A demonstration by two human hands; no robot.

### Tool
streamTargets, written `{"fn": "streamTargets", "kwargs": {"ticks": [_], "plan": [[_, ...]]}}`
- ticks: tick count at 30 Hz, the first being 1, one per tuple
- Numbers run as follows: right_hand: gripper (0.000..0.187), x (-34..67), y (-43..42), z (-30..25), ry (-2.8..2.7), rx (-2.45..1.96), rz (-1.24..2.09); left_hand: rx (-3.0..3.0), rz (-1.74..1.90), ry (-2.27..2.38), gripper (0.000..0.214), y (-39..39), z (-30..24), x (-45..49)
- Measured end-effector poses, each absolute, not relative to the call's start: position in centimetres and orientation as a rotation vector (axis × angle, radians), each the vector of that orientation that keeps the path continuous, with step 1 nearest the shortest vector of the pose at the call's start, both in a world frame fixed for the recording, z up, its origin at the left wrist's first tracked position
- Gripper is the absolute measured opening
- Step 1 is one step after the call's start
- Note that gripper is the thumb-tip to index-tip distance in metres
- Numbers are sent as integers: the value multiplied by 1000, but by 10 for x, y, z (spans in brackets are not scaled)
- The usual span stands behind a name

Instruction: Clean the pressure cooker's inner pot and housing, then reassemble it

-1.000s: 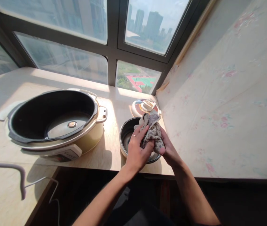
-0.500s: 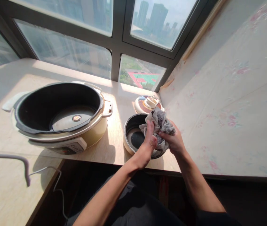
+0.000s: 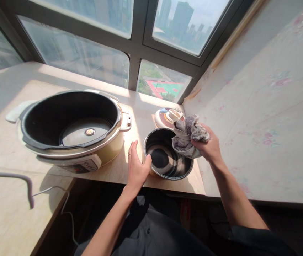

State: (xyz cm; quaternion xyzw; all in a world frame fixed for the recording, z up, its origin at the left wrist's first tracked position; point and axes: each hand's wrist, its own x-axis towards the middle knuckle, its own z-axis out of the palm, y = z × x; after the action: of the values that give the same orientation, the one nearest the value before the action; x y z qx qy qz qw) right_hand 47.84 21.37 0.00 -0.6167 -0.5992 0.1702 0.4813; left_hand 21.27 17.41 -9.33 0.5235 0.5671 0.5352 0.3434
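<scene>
A crumpled grey cloth [image 3: 187, 137] is bunched in my right hand [image 3: 207, 145], held over the right side of a round pot [image 3: 179, 165]. The pot has a dark inside and stands near the front edge of the sill. My left hand [image 3: 138, 165] is at the pot's left side with fingers and thumb apart, the thumb near the rim; whether it touches the pot I cannot tell. Behind the pot lies a cream and brown lid [image 3: 164, 117] with a pale knob, partly hidden by the cloth.
To the left stands a large cream electric cooker [image 3: 110, 147], uncovered, with a black inside and a front control panel. A grey cable [image 3: 15, 176] runs at the lower left. Window panes rise behind the stone sill [image 3: 138, 106]; a flowered wall [image 3: 269, 117] bounds the right.
My left hand has let go of the cloth and moved left and down to the pot's side. The right hand has shifted a little right with the cloth.
</scene>
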Motion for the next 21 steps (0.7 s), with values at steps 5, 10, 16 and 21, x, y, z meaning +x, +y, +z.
{"fn": "streamTargets", "kwargs": {"ticks": [5, 10, 16, 21], "plan": [[65, 414, 221, 3, -1958, -1385, 374, 1183, 1214, 1369, 73, 180, -114, 228], [54, 360, 234, 3, -2477, -1622, 140, 1218, 1321, 1202, 71, 184, -112, 235], [47, 368, 253, 4, -2658, -1782, -164, 1133, 1365, 1302, 71, 185, -116, 239], [45, 417, 263, 14, -2507, -2121, -208, 1041, 1448, 1319, 66, 185, -117, 245]]}}
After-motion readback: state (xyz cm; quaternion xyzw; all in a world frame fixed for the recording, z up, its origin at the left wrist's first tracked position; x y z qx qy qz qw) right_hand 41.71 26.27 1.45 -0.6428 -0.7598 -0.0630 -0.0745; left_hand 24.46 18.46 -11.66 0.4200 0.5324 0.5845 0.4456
